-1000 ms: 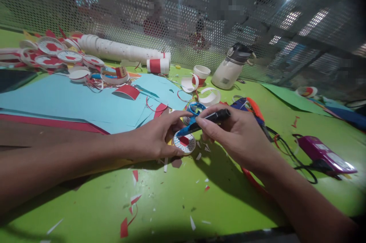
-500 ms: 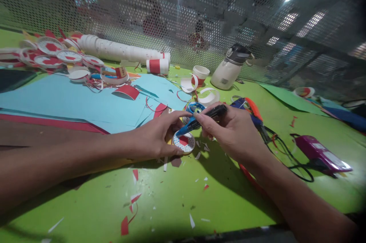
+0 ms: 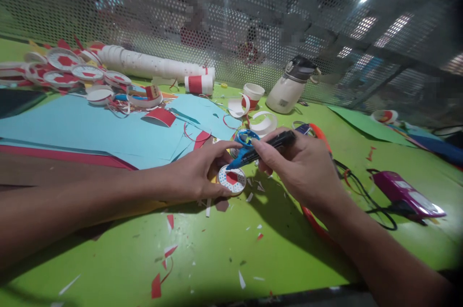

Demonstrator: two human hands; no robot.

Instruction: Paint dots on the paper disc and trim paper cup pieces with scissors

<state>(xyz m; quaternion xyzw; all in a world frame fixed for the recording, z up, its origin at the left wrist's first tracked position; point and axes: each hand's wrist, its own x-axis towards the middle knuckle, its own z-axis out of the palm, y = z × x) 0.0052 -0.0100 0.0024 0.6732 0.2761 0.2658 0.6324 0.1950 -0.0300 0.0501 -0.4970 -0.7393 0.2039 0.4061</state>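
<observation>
Under the left hand, fingers pin the disc flat to the surface; right hand closed around a marker, tip angled down to the disc.

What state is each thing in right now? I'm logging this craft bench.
Left hand: flat on the table, fingers pinning the paper disc.
Right hand: closed around the black marker.
Black marker: held tilted, tip down over the disc.
Paper disc: lying flat, red centre facing up.
Bottle: lid shut, leaning.
Paper cup: upright, open.
Blue paper sheets: flat, cut into.
</observation>
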